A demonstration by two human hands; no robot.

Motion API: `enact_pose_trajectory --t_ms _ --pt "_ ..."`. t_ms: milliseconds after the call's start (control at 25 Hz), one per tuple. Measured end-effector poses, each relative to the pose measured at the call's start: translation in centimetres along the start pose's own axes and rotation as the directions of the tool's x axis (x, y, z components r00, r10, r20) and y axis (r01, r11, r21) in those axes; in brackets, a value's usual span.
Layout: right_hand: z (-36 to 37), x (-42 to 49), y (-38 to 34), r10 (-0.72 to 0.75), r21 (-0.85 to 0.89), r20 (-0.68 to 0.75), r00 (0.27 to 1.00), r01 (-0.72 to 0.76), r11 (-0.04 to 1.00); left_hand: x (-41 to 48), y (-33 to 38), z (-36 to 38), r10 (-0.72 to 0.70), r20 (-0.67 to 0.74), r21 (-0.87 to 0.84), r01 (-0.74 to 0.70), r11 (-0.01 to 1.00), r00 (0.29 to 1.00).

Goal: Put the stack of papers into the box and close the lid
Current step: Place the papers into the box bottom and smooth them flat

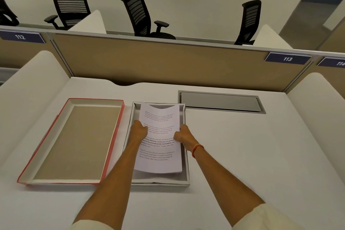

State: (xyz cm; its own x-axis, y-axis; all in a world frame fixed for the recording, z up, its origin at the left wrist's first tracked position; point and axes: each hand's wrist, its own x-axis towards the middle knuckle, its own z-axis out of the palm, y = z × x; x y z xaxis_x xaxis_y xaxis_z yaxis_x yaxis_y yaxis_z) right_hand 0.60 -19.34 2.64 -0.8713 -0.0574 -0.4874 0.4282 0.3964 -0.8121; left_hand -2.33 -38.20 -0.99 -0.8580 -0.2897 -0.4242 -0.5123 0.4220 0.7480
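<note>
A smooth white desk [242,145] is standing before a tan fabric partition [158,61], with black mesh office chairs [138,13] behind it. On the desk, the shallow rectangular grey cardboard box [183,179] is lying open, and just left of it the red-edged lid [74,142] is resting upside down. The left hand [139,130] and right hand [183,135] are both closing on the side edges of the printed white paper stack [160,147], which is sagging over the box.
</note>
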Motion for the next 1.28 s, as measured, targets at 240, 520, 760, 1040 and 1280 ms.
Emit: enact_pose_trajectory --t_ms 240,520,760,1040,1280 --pt "0.1 -0.3 0.1 -0.012 0.009 0.014 1.0 0.012 1.0 1.1 -1.6 0.2 0.011 0.017 -0.006 -0.011 1.0 1.0" --pt "0.0 -0.1 0.3 0.003 0.014 0.048 0.999 -0.004 1.0 1.0 -1.8 0.3 0.009 0.019 0.008 -0.009 1.0 1.0" --pt "-0.3 0.0 0.5 0.05 0.038 0.038 0.998 -0.052 0.998 1.4 -1.7 0.5 -0.003 0.001 0.013 0.003 1.0 1.0" --pt "-0.4 0.7 0.8 0.08 0.054 0.045 0.996 -0.083 0.995 1.6 -1.5 0.6 -0.026 0.002 0.023 0.026 0.999 1.0" --pt "-0.7 1.2 1.0 0.089 0.033 0.058 0.994 -0.091 0.995 2.1 -1.9 0.9 -0.041 0.012 -0.005 0.041 0.999 0.999"
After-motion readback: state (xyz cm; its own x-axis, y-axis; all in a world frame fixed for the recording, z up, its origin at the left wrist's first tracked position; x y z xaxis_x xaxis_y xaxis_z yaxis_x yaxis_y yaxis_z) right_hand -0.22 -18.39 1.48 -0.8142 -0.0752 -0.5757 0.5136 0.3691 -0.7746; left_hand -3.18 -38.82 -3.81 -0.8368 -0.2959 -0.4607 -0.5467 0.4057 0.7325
